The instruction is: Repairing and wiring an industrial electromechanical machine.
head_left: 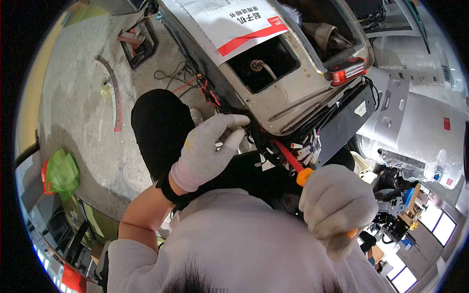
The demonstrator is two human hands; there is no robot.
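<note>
My right hand [338,207], in a pale work glove, is closed round the orange handle of a screwdriver [291,158] whose red shaft points up and left. The shaft's tip end goes in among wires at the near end of a beige metal machine housing [288,105]. My left hand [207,149], gloved too, reaches to the housing's near left corner. Its index finger and thumb are stretched out with a gap between them, and I see nothing held there. Beside the screwdriver hangs a bundle of wires with white connectors [305,151]. A dark grey panel [344,124] leans along the housing's right side.
On the housing lie a printed white sheet with a red stripe [244,29] and a red-black tool set [347,71]. Loose cables [183,75], a black tray [141,46] and a curved strip [115,90] are on the floor at left. Plastic-wrapped white panels [415,117] stand at right.
</note>
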